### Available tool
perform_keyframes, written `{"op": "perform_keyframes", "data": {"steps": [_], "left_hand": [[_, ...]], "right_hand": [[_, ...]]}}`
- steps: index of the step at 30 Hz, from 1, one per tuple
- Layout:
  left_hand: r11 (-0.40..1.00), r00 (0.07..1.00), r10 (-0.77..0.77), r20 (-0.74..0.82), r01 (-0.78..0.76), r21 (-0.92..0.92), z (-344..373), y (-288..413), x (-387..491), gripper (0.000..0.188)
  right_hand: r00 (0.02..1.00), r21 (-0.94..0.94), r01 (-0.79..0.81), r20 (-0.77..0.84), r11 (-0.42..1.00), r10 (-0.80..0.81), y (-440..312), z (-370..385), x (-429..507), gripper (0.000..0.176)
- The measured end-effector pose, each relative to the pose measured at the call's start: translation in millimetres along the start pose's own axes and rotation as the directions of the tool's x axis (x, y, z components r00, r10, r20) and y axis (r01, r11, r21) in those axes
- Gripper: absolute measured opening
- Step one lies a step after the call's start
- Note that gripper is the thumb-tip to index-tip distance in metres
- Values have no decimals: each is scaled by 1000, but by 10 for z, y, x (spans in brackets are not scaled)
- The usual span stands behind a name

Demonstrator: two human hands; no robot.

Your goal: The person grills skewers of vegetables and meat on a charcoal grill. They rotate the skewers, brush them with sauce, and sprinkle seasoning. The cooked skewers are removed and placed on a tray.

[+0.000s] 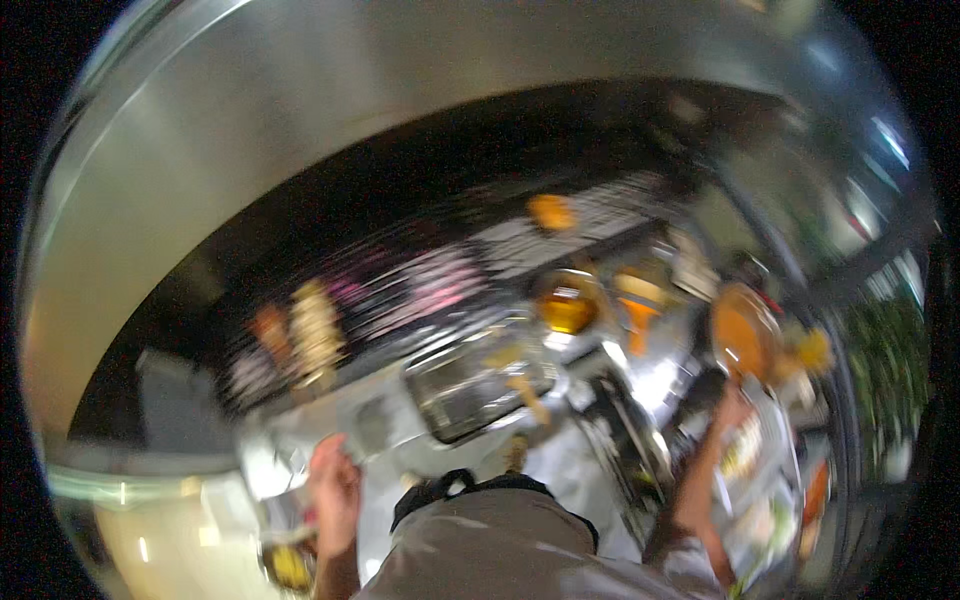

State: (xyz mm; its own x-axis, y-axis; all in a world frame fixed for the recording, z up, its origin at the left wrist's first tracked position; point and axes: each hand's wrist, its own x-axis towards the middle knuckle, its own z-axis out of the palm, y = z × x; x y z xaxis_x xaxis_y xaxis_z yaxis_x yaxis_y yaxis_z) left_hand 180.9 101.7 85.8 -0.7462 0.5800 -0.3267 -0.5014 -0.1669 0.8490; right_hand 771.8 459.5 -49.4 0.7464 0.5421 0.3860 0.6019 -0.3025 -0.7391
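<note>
The whole view is smeared by motion. My left hand [335, 480] is raised at the lower left with its fingers partly bent; I see nothing held in it, though blur hides the fingertips. At the right, my right hand [733, 411] reaches forward to the near edge of a round vessel with orange-brown contents [744, 330]. Whether its fingers grip that vessel cannot be made out. A rectangular metal pan [469, 397] lies on the metal counter [420, 459] between my hands, with a tan, slender utensil [529, 394] across its right side.
Beyond the pan stand a bowl of amber liquid [568, 306] and an orange-and-cream item [639, 300]. A dark grate [517, 251] runs along the back under a metal hood [300, 82]. Trays of food [742, 450] lie at the right, beside a dark upright post [844, 405].
</note>
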Motion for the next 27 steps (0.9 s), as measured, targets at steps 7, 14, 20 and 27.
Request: {"op": "perform_keyframes", "data": {"steps": [7, 14, 20, 27], "left_hand": [[997, 998, -43, 52, 46, -57, 15, 111, 293, 18], [984, 995, -59, 82, 72, -162, -330, 231, 538, 18], [973, 993, -108, 53, 116, -200, -839, 178, 876, 19], [988, 987, -140, 84, 145, -56, -1235, 252, 1089, 24]], "right_hand": [[960, 184, 220, 132, 958, -246, -364, -72, -238, 53], [939, 271, 285, 112, 920, -324, -1853, -757, -603, 60], [680, 668, 254, 392, 700, -620, -3392, -957, -2127, 83], [-356, 801, 417, 580, 431, -733, -5047, -1179, -4025, 93]]}}
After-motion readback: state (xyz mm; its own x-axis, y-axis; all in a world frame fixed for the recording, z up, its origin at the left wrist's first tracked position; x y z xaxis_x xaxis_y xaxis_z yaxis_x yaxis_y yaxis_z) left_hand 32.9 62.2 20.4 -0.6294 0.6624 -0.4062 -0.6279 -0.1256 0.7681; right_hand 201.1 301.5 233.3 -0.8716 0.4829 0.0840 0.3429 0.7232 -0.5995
